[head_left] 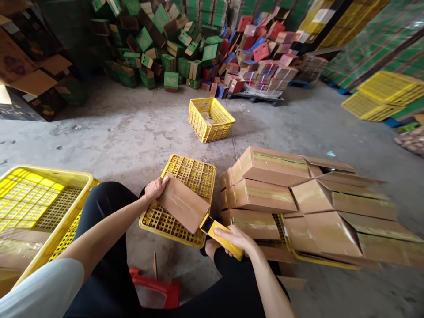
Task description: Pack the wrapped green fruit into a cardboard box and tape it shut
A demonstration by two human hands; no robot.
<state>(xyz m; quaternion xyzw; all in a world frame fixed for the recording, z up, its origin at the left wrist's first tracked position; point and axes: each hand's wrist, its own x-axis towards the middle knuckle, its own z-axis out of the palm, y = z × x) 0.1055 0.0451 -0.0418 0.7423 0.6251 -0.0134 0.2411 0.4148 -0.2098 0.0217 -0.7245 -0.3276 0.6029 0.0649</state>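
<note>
My left hand (155, 188) is closed on the far-left end of a small brown cardboard box (183, 202). The box lies slanted over an upside-down yellow plastic crate (195, 170) between my knees, and a shiny strip shows along its top. In my right hand (236, 238) is a long yellow hand tool (227, 242) with a black part near its front. The tool's front end meets the near-right end of the box; its exact kind cannot be made out. My right fingers wrap around its body.
Stacked cardboard boxes (274, 194) stand close on my right, some with flaps raised. A yellow crate (88, 181) with a box inside is at my left. Ahead sits another yellow crate (212, 130). A red plastic piece (170, 289) shows below. Green cartons (170, 80) are heaped behind.
</note>
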